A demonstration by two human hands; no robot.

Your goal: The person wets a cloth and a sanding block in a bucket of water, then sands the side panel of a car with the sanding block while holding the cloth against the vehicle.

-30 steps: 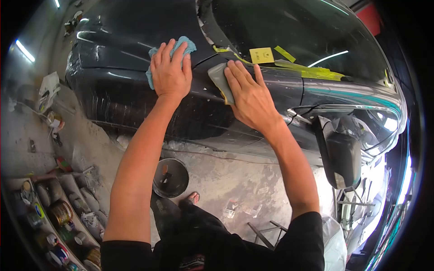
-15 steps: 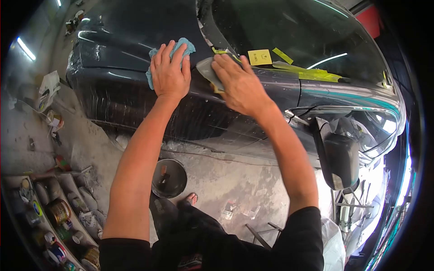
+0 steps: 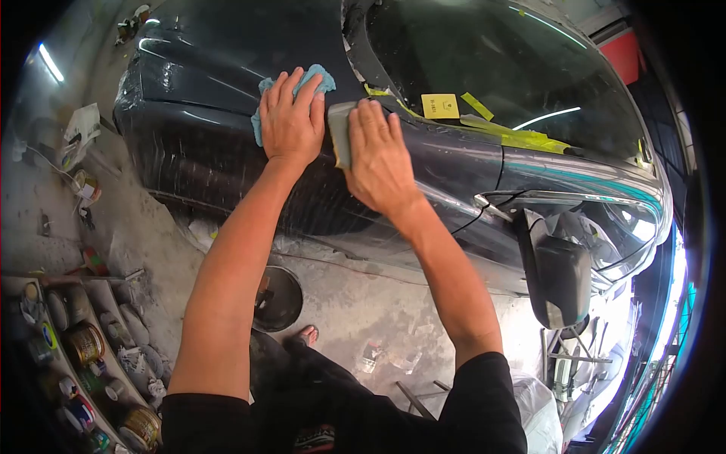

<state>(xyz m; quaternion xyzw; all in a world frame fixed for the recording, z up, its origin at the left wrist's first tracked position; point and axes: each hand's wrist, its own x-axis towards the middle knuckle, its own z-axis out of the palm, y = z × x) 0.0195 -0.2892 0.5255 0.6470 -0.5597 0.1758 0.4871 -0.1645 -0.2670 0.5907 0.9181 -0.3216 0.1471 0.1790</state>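
On the dark car's front fender (image 3: 212, 163), both of my hands work side by side. My left hand (image 3: 291, 129) presses a crumpled light-blue cloth (image 3: 321, 79) against the panel, its edges poking out around the fingers. My right hand (image 3: 378, 159) lies over a grey sheet of sandpaper (image 3: 340, 132) with a yellowish lower edge, holding it to the panel just right of the cloth. The fingers of the right hand point up and sit close together. Its palm hides the far side of the sheet.
A yellow card (image 3: 440, 107) and yellow-green masking tape (image 3: 522, 138) lie along the windshield base. The side mirror (image 3: 558, 276) juts out at right. Below is a black bucket (image 3: 280, 303) on the concrete floor. Shelves (image 3: 125, 371) with several cans stand lower left.
My right hand has slid left with the sandpaper, closer to the left hand, and turned more upright. The left hand stays on the blue cloth. The view has shifted slightly.
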